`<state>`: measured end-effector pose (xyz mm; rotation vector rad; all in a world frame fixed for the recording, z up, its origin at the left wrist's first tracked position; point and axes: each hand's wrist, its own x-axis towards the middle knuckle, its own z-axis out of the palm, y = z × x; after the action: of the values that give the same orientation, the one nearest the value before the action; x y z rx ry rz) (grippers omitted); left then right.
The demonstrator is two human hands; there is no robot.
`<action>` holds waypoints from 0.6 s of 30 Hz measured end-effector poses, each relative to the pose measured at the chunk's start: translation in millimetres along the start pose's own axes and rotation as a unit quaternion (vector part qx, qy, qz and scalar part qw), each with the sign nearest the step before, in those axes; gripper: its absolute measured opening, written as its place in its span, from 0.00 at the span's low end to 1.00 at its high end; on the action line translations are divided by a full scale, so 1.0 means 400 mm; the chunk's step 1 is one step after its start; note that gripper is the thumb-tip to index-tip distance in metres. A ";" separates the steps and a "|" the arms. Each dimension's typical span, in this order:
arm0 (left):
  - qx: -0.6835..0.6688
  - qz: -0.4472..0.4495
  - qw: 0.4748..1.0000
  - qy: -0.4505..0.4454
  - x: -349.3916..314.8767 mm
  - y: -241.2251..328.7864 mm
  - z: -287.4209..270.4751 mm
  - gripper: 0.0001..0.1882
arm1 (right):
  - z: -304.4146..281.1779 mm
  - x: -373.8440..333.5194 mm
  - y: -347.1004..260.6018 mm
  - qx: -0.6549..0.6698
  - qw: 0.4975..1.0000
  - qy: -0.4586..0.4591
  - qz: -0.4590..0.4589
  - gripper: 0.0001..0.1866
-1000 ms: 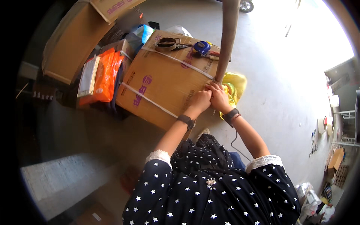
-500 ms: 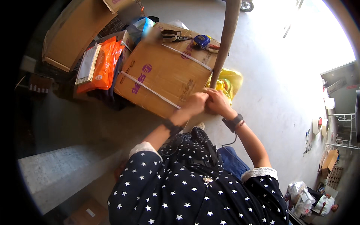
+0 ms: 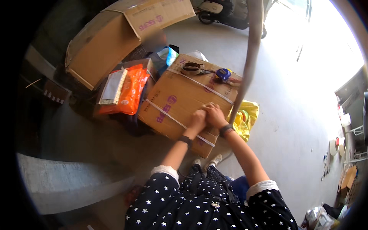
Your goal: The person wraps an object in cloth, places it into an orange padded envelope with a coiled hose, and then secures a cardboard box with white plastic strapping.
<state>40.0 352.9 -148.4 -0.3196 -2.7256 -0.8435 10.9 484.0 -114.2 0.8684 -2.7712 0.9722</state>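
Note:
Both my hands meet over the right front part of a strapped cardboard box (image 3: 188, 97). My left hand (image 3: 198, 120) is closed, its fingers tucked against the other hand. Beside it, my right hand (image 3: 215, 114) has curled fingers too. Whatever lies between them, if anything, is hidden. White straps (image 3: 165, 113) run across the box top. Towards its far edge lie a blue tape measure (image 3: 223, 74), a dark round band (image 3: 190, 69) and a dark hand tool (image 3: 207, 71) whose kind is unclear.
A slanting pole (image 3: 252, 50) rises just right of the box, by a yellow bag (image 3: 251, 115). Left are orange packets (image 3: 132, 90) under a notepad (image 3: 113, 86), and an opened carton (image 3: 103, 50). A scooter (image 3: 226, 13) stands behind; a pale ledge (image 3: 69, 184) is at lower left.
My hands have moved from the box's right edge, beside the pole, inward over its top, still together. The view has shifted, so more of the carton and scooter shows.

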 end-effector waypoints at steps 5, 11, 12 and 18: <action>-0.048 0.068 0.995 -0.053 -0.041 0.119 0.089 0.06 | -0.106 -0.148 0.009 -0.053 0.997 -0.019 0.061 0.18; -0.118 0.097 0.940 -0.306 -0.105 0.261 0.053 0.12 | -0.300 -0.298 -0.006 0.089 0.928 -0.293 0.212 0.15; -0.133 0.106 0.933 -0.317 -0.106 0.272 0.038 0.13 | -0.322 -0.308 -0.011 0.154 0.905 -0.301 0.257 0.15; -0.210 0.144 0.943 -0.214 -0.097 0.308 -0.107 0.18 | -0.302 -0.381 0.013 0.452 0.832 -0.146 0.284 0.15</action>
<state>119.7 422.4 -63.0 -1.0769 -2.7327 -1.3977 122.6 633.7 -59.2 0.1720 -2.7794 2.5687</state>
